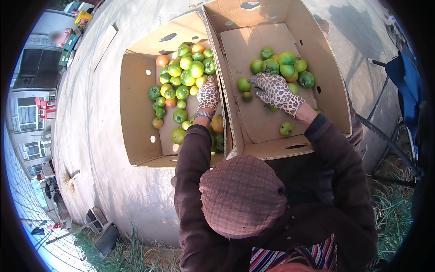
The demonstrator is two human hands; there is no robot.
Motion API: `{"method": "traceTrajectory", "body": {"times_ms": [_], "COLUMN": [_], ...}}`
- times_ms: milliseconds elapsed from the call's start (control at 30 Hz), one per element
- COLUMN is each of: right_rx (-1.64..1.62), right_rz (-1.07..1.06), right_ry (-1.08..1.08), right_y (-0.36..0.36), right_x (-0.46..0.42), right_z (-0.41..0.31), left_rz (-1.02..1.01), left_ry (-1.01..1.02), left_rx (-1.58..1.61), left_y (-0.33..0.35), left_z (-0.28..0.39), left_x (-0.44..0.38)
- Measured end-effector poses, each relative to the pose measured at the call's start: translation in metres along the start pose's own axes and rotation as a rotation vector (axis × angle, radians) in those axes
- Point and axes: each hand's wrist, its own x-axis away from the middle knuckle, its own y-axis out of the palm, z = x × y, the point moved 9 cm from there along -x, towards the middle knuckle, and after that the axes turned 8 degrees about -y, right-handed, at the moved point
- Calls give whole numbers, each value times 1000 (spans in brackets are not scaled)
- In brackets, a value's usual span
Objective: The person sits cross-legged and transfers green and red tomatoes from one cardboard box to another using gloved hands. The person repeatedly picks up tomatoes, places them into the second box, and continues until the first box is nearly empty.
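Two cardboard boxes stand side by side before me. My left hand (208, 95), in a leopard-print glove with a watch at the wrist, reaches into the left box (138, 108). Its fingers are down at the right side of a heap of green and orange tomatoes (185, 69); the palm is hidden, so I cannot tell whether it grips one. Over the right box (251, 112) is my right hand (273, 91), gloved alike, thumb and forefinger apart beside a green tomato (243, 84). More green tomatoes (287, 64) lie just beyond it, and a small one (286, 129) sits nearer me.
Concrete ground (91, 136) surrounds the boxes. A metal frame with blue fabric (404, 91) stands at right, above grass (390, 210). A long-handled dustpan (107, 239) lies lower left. Red chairs (45, 108) and a person (64, 36) beside crates are farther left.
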Motion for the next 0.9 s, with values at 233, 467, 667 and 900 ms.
{"method": "traceTrajectory", "body": {"times_ms": [233,467,667,900], "right_rx": [55,-142,-181,177], "right_rz": [-61,333,374,179], "right_ry": [66,-40,-164,9], "right_y": [-4,-61,-88,-71], "right_x": [-2,-1,8,9], "right_z": [6,-26,-58,3], "left_rz": [-73,-139,-328,74], "left_ry": [-210,-298,72,-166], "left_rx": [-3,1324,996,1307], "left_y": [-24,-151,-156,-198], "left_z": [1,46,151,47], "left_x": [-8,1,52,37]}}
